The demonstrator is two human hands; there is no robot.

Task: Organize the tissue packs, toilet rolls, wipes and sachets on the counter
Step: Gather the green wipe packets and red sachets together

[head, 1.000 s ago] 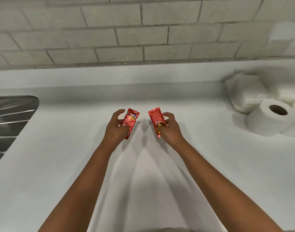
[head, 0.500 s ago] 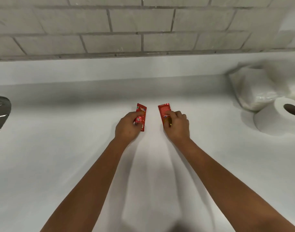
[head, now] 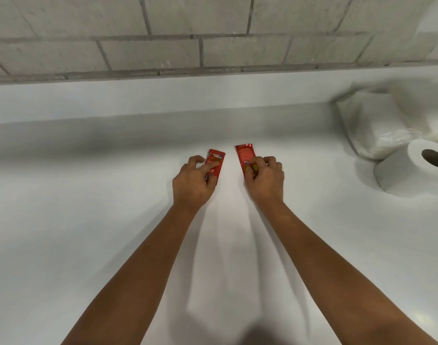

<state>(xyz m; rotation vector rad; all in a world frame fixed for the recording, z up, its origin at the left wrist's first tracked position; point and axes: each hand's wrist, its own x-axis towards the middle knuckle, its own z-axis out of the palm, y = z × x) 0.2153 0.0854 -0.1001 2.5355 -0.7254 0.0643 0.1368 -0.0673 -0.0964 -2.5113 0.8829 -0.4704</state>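
Observation:
Two red sachets lie flat side by side on the white counter (head: 88, 220), near its middle. My left hand (head: 191, 181) rests on the left sachet (head: 216, 158), printed side up, with the index finger pressed across it. My right hand (head: 266, 180) has its fingertips curled over the near end of the right sachet (head: 245, 154). A small gap separates the sachets. At the right, a white toilet roll (head: 412, 170) lies on its side in front of a clear-wrapped white tissue pack (head: 372, 125).
A raised white ledge (head: 163, 95) runs along the back of the counter under a grey brick wall (head: 150, 51). More white packs, blurred, sit at the far right edge (head: 436, 120).
Both hands have lowered the sachets from an upright, lifted hold down flat onto the counter. The view has shifted right, and the metal sink drainer has left the frame.

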